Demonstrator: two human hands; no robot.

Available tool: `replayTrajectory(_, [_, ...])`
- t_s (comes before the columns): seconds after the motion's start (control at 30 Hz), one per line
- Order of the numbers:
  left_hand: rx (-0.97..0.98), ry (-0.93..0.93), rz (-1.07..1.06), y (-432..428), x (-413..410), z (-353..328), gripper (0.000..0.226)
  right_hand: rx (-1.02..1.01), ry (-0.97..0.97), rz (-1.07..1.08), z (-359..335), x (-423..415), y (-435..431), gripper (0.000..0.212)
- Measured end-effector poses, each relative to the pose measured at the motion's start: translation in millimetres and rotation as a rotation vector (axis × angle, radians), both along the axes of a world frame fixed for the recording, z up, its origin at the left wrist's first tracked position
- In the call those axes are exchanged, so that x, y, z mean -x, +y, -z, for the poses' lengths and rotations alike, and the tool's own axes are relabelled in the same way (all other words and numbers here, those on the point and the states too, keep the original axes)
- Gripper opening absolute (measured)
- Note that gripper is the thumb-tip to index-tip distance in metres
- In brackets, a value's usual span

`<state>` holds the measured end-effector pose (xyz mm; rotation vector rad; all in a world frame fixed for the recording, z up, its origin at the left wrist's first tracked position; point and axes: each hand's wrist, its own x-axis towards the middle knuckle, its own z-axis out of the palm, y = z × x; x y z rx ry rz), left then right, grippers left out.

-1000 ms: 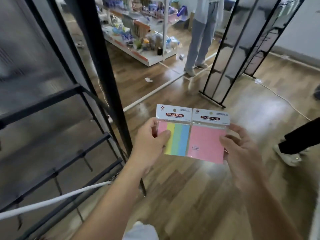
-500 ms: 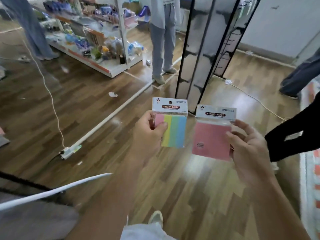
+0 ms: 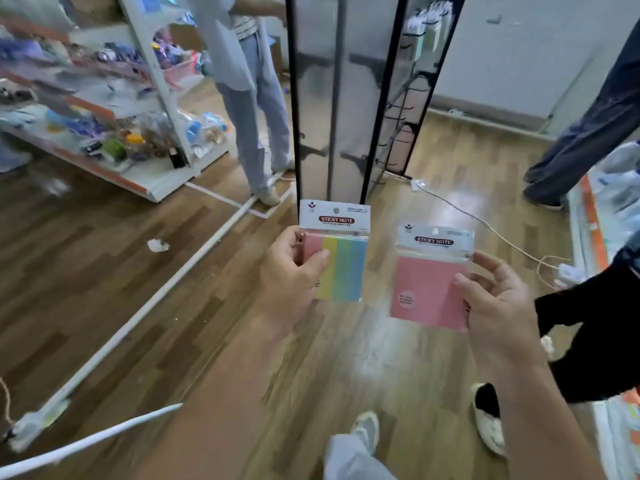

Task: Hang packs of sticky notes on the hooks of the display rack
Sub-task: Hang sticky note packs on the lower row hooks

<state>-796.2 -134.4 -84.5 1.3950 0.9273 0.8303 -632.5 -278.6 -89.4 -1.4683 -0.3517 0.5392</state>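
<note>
l hand (image 3: 288, 276) pinches striped pack (image 3: 343, 263) at its left edge: thumb (image 3: 316, 260) curled over the front, on the pink/yellow stripes, other fingers hidden behind the pack. white "sticky note" header card sits above the thumb, pack upright, stripes run out to the right of the grip.

r hand (image 3: 500, 308) pinches pink pack (image 3: 427, 289) at its right edge: thumb tip (image 3: 463, 281) on the front, index (image 3: 489, 264) stretched out above it behind the pack's corner, rest of fingers behind, can't see how they lie. pack tilted slightly, header up, body extends left of the thumb.

packs apart, gap of floor (image 3: 104, 271) between them, striped one a bit higher.

display rack (image 3: 349, 98) stands beyond the l fingertips, black frame w/ translucent panel; its base is right behind the striped pack's header. hooks (image 3: 398, 131) on the side past the r fingertips, well apart from both packs. neither pack on a hook.

bg: shelf unit (image 3: 156, 188) w/ blurred goods left of the l hand, cable (image 3: 485, 223) on floor above the r hand.
</note>
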Motion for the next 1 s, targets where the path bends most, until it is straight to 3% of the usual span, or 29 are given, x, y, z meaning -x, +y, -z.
replayTrajectory(0.27, [-0.055, -0.055, 0.039, 108, -197, -22, 0.022, -0.005, -0.075, 0.082, -38, -205, 108, 0.032])
replayTrajectory(0.7, [-0.127, -0.034, 0.194, 303, -509, -7, 0.025, 0.004, -0.106, 0.157, -35, -480, 291, 0.040])
replayTrajectory(1.0, [-0.121, 0.000, 0.132, 397, -675, -15, 0.035, -0.018, -0.102, 0.115, -37, -651, 391, 0.035])
